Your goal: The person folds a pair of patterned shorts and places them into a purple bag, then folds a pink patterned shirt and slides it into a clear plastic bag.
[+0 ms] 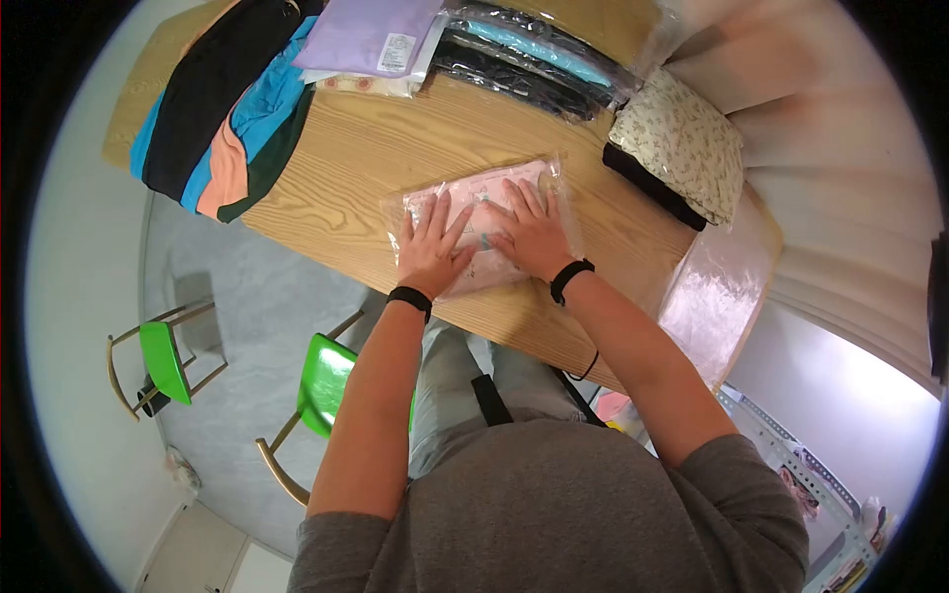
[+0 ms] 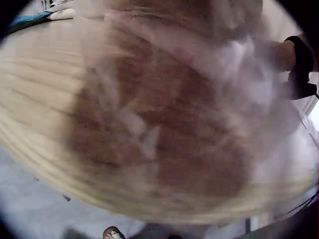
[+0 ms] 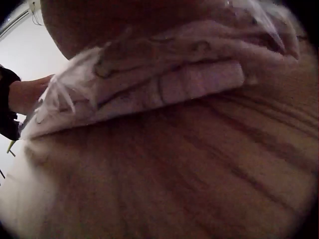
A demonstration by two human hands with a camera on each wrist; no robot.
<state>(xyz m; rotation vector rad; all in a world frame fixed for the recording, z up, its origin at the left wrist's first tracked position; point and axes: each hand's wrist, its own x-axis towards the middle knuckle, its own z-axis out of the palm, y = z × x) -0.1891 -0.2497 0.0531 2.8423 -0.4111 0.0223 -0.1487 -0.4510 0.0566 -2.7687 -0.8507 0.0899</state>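
A folded pink garment [image 1: 476, 186] with a small print lies inside a clear plastic bag [image 1: 390, 210] on the wooden table. My left hand [image 1: 431, 247] rests on the bag's left half, fingers spread and straight. On the right half my right hand [image 1: 534, 235] presses down in the same way, its fingers extended. Seen from the right wrist, the pink bundle [image 3: 199, 82] has a thick folded edge, with crinkled plastic around it. The left wrist view is blurred by motion, and crumpled clear film [image 2: 249, 84] fills much of it.
Folded clothes [image 1: 213, 128] are piled at the table's far left. Bagged garments, a lilac packet [image 1: 366, 35] among them, lie along the back. A floral cloth bundle [image 1: 677, 143] sits at the right by the curtain [image 1: 820, 168]. A green chair [image 1: 324, 381] stands near the front edge.
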